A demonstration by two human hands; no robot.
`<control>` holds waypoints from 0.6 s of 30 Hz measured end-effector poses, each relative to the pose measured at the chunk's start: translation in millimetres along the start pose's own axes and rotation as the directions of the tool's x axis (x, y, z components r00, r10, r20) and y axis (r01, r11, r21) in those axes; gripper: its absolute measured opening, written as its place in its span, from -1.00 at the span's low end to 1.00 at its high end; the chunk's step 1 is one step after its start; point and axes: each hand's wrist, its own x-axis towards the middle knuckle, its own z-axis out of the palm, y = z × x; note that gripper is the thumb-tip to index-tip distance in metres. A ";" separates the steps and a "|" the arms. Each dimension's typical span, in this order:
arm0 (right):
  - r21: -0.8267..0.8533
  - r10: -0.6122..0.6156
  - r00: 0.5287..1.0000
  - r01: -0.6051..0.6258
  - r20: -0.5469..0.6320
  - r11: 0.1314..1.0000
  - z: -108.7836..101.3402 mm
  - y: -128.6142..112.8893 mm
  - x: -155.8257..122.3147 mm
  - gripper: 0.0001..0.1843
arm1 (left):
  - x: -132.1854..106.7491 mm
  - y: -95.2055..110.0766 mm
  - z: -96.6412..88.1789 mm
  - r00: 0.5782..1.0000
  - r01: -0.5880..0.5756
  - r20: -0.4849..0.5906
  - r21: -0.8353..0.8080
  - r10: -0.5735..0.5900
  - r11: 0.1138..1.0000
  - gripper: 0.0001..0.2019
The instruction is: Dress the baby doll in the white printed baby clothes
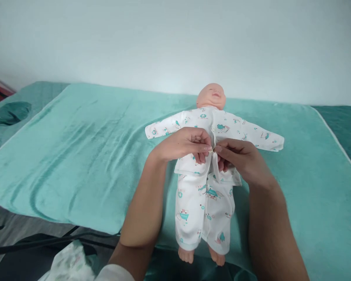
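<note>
1. Clearly, a doll [212, 96] lies face up on a teal blanket [76, 156], right of the middle of the view, its head at the far side and its bare feet [186, 255] at the near edge
2. Both hands meet over the doll's belly, at the front of its white printed jacket [229, 127]
3. The left hand [190, 145] pinches the jacket's front edge between thumb and finger, its other fingers curled underneath
4. Opposite it, the right hand [238, 156] has thumb and fingers closed on the other front edge, the two thumb tips almost touching; whether a fastener sits between them is too small to tell
5. Below the hands, the front edges hang loose over matching printed trousers [190, 210]
6. The jacket's sleeves [265, 138] spread out flat to either side, their ends covering the doll's hands
7. Under the blanket, a darker green bed cover [341, 121] shows at both ends, near a pale wall [134, 43]
8. At the lower left, a patterned cloth [71, 263] lies beside a white cuff [114, 273] on the person's left arm, with grey flooring [1, 216] beyond
</note>
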 end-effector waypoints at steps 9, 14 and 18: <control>0.029 0.072 0.997 -0.071 -0.026 0.997 3.0 -3.1 2.2 -0.51 | 2.2 -3.4 0.7 1.000 -0.002 -0.013 -0.016 0.001 1.000 -0.74; 0.057 0.103 0.992 -0.099 -0.071 0.993 4.7 -1.9 3.3 -0.54 | 2.5 -2.4 -0.2 1.000 0.016 -0.014 0.031 -0.016 0.999 -0.72; 0.079 0.108 0.991 -0.101 -0.083 0.992 5.7 0.1 3.3 -0.57 | 2.1 -2.3 -0.1 1.000 0.021 -0.010 0.053 -0.020 0.998 -0.70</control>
